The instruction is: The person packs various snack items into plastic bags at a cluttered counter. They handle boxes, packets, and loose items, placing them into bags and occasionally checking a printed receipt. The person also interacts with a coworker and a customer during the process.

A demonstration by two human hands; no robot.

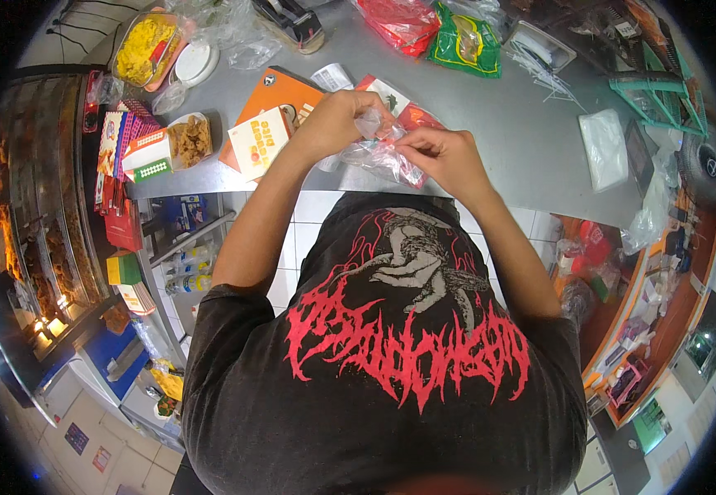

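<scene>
My left hand (347,120) pinches the gathered upper part of a clear plastic bag (373,151) above the steel table. On the bag's other side, the thumb and forefinger of my right hand (444,151) grip its plastic. Red and white contents or printing show through the film, but I cannot tell which. Just beyond the bag lies a red and white printed packet or carton (398,99). Close to my left wrist sit a white and orange printed carton (260,143) and a flat orange box (280,93). A curled white paper slip (332,77) is behind that hand.
Fried food fills an open carton (190,141) at left, near a tub of yellow food (146,52). A tape dispenser (293,25) and green packet (466,43) stand at the back. White plastic bags (604,150) lie right, near a fan (707,164). A lit display case (48,204) flanks the left.
</scene>
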